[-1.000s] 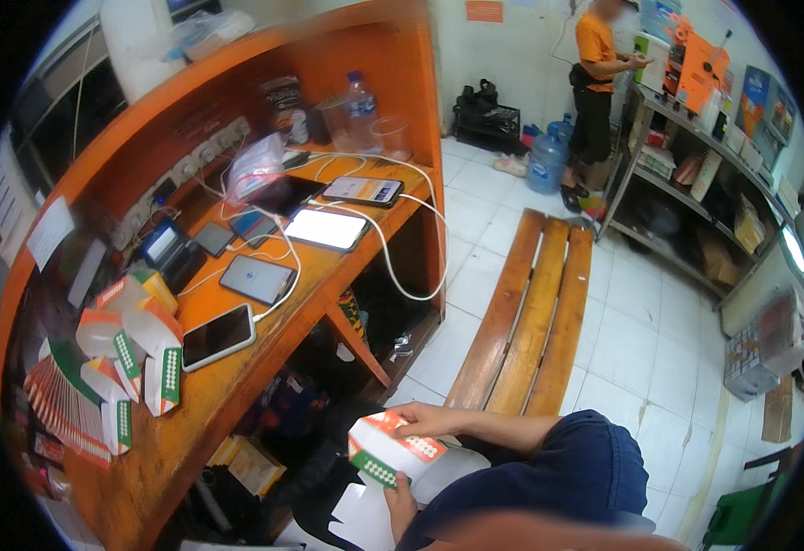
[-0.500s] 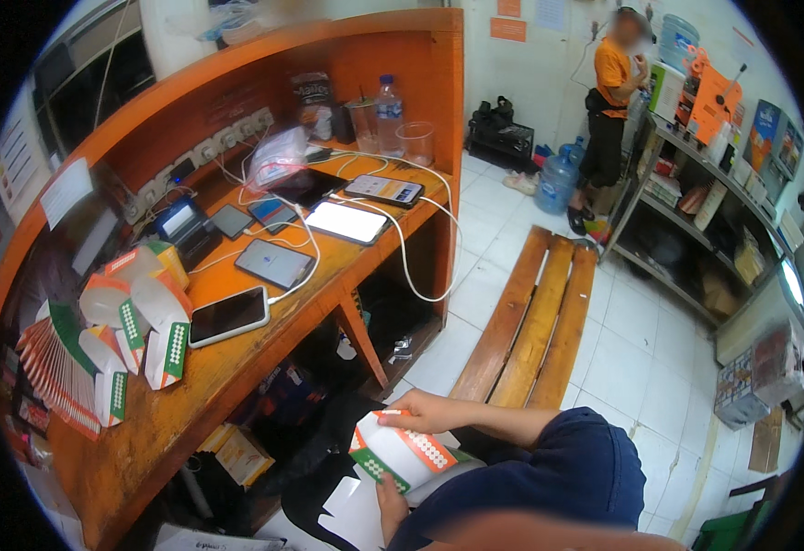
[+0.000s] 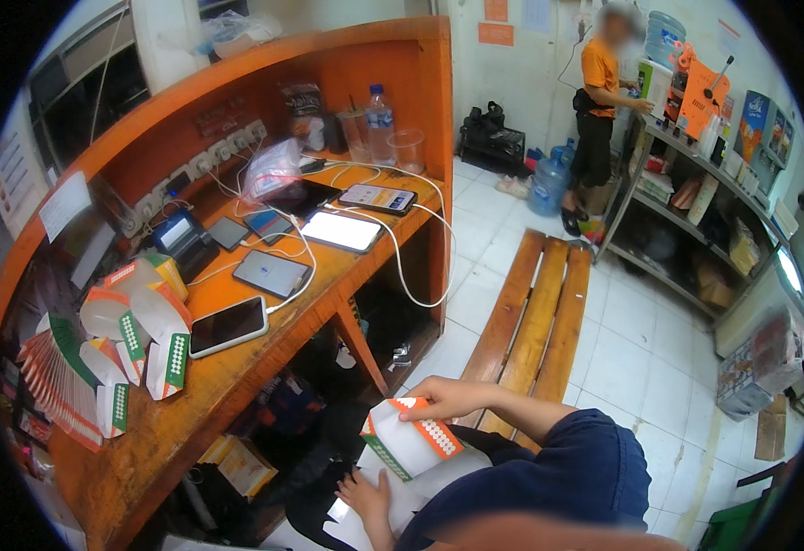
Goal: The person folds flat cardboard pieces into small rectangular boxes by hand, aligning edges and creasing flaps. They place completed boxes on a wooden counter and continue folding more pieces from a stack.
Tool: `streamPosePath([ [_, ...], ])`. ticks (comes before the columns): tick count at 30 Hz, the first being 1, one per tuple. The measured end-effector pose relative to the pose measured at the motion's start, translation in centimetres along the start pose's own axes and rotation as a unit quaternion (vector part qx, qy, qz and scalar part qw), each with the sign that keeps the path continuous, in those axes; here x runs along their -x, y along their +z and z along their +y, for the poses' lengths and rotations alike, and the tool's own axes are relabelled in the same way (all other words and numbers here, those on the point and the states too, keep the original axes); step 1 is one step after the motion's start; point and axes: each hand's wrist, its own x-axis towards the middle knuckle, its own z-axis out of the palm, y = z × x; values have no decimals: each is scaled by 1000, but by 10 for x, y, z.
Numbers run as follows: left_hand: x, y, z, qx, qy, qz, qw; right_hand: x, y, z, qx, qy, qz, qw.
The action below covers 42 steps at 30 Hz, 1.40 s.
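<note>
My right hand (image 3: 452,398) grips the upper edge of a paper food carton (image 3: 411,439), white with orange and green printed bands. The carton is held tilted over my lap, its fingers and thumb pinching the orange side. Below it, my left hand (image 3: 366,501) has its fingers spread. It is apart from the carton and lies over white flat card (image 3: 351,531) on my lap. Part of this card is hidden under my arm. On the desk to the left stand several formed cartons (image 3: 149,312) beside a fanned stack of flat cartons (image 3: 57,381).
An orange desk (image 3: 236,367) holds several charging phones (image 3: 227,328), cables, a water bottle (image 3: 380,126) and plastic cups. A wooden slatted bench (image 3: 521,340) stands ahead. Beyond it, a person (image 3: 604,83) in an orange shirt stands by a metal shelf (image 3: 677,216).
My left hand has let go of the carton's green edge and moved down-left, fingers spreading. My right hand has shifted slightly right with the carton. The far person's arm has lowered toward the shelf.
</note>
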Motion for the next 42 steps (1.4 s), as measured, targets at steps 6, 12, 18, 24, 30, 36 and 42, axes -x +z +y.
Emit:
streamPosePath([
  [6, 14, -12, -5, 29, 38, -22, 999, -4, -12, -4, 40, -49, 176, 982],
  [12, 28, -18, -10, 100, 67, 63, 991, -43, -31, -52, -73, -90, 221, 968],
  [18, 39, -25, -25, 74, -54, 46, 995, -124, -41, -126, -75, -145, 144, 976],
  [24, 51, -39, -29, 74, -8, 74, 994, -233, -27, -222, -375, -267, 89, 883],
  [30, 53, -54, -29, 102, -23, 93, 990, -222, 25, -174, -154, -194, -95, 964],
  [36, 49, -64, -29, 191, -4, 111, 975, -175, 70, 5, 396, -147, -345, 838],
  [42, 33, -104, -35, 204, 51, -28, 977, -94, 88, 96, 534, -95, -247, 803],
])
